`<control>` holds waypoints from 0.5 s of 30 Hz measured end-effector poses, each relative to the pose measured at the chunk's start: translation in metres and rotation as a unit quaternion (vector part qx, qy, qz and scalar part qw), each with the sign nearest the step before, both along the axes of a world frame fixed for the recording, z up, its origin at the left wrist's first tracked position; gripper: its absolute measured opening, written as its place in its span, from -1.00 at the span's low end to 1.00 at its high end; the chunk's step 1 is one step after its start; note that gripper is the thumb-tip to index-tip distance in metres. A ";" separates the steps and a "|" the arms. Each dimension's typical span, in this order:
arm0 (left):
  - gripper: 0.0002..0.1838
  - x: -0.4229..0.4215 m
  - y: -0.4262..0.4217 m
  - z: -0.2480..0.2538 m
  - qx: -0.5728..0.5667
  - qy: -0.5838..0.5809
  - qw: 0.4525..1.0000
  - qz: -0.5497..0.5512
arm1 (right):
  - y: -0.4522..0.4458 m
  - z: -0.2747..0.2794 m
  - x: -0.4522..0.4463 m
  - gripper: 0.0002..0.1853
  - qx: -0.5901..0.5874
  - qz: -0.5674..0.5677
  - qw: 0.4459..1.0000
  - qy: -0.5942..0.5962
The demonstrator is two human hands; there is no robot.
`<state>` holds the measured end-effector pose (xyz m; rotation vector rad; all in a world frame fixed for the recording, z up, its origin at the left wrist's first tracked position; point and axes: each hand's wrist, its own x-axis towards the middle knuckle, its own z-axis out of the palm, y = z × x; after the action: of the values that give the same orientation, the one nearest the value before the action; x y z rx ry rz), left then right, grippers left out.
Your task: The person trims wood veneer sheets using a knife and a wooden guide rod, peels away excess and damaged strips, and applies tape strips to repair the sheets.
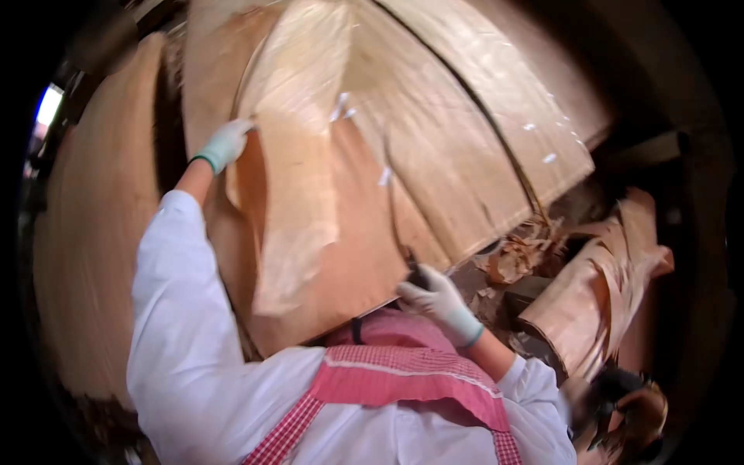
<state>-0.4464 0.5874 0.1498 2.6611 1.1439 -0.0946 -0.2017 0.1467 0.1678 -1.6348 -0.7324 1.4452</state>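
My left hand (225,146), in a white glove with a green cuff, is closed on the edge of a thin wood veneer strip (298,178). The pale strip is lifted and curled over larger veneer sheets (364,232) beneath it. Close to my body, my right hand (443,304), gloved too, is wrapped round the dark handle of a tool (415,270). Its working end is too blurred to make out. The tool lies over the near edge of the sheets. Small white pieces of tape (385,176) stick to the veneer.
More veneer sheets (496,85) spread toward the upper right, crossed by a dark gap. A tall veneer stack (97,232) stands at left. Torn scraps (519,256) and a rolled veneer bundle (593,287) lie at right.
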 end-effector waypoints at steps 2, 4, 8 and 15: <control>-0.62 -0.017 -0.019 -0.004 -0.174 -0.208 0.955 0.117 | -0.003 0.020 0.002 -0.79 -0.089 -0.058 0.994 0.030; -0.62 -0.040 -0.045 -0.012 -0.215 -0.344 0.902 0.146 | -0.010 0.011 0.006 -0.72 -0.102 -0.104 0.989 0.035; -0.76 -0.108 -0.105 -0.044 -0.239 -0.358 0.875 0.221 | -0.017 -0.010 0.016 -0.60 -0.093 -0.072 0.993 -0.004; -0.71 -0.145 -0.242 -0.083 -0.303 -0.256 0.845 0.357 | 0.025 -0.009 -0.010 -0.58 -0.126 -0.008 0.991 0.042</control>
<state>-0.5918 0.3452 0.0664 1.4616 1.4956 0.3166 -0.2118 0.1720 0.1585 -1.7501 -0.5047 1.6372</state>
